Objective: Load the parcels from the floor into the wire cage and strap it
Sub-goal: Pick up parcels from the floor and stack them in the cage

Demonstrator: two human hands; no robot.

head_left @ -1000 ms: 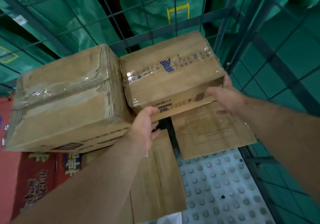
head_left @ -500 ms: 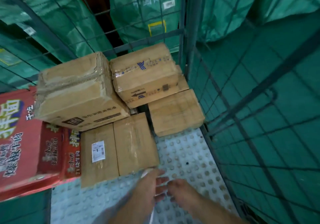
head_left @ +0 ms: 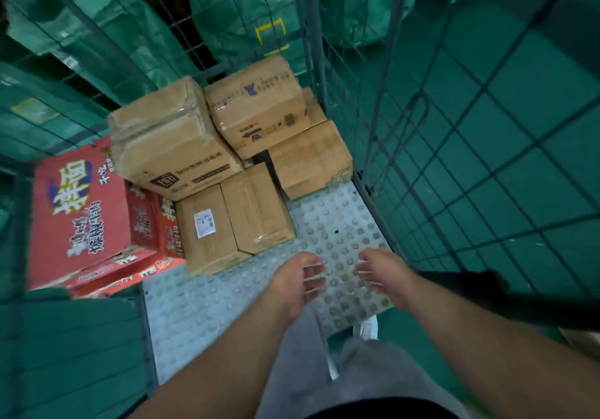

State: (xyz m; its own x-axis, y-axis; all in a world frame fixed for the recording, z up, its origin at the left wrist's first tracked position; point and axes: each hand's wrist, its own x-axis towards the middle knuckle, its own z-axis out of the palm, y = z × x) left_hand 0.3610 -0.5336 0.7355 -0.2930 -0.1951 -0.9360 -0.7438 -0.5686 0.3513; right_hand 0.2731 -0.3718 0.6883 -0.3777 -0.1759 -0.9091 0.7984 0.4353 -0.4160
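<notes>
A: Blue-print box (head_left: 256, 103), still held?

B: No. 1 s ago both hands clasped its near edge. Now it's let go and sits on top of lower cartons, same spot as 0.5 s ago. The corner post of the wire cage (head_left: 316, 45) is just right of it.

A: Hands?

B: Left hand (head_left: 297, 280) and right hand (head_left: 386, 275) have pulled well back from the box, toward the person. They're side by side, not touching. Each grip is apart, fingers spread, nothing in them. They hang above the studded cage floor (head_left: 341, 220). I can't tell if they touch it.

A: What's round the box?

B: The big taped box (head_left: 168, 136) touches its left side, at the same height. The small carton (head_left: 311, 159) is below it, on the near-right. The labelled flat box (head_left: 207, 230) and plain flat box (head_left: 259, 207) lie lower, in front and to the left, edge to edge. The red carton (head_left: 81, 211) is far left, past the taped box. More of it shows now than 0.5 s ago.

A: Behind the box?

B: Green sacks (head_left: 246, 3), outside the mesh.
</notes>
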